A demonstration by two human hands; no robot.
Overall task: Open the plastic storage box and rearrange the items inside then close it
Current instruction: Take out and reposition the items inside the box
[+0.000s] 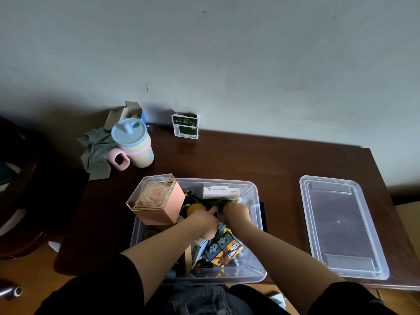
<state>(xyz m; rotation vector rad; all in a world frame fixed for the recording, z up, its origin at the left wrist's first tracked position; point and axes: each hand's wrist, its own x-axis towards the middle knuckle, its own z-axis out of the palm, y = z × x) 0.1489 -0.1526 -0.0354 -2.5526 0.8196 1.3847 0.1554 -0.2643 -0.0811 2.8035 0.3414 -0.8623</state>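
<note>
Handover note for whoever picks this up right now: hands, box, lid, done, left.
Left hand and right hand are both inside the open plastic storage box, on a green item; the grip is not clear.
Pink rose display case sits tilted on the box's far-left corner. Panda cube lies near the front.
Lid lies on the table, right of the box.
Done: box opened. Left: finish rearranging, close the box.
</note>
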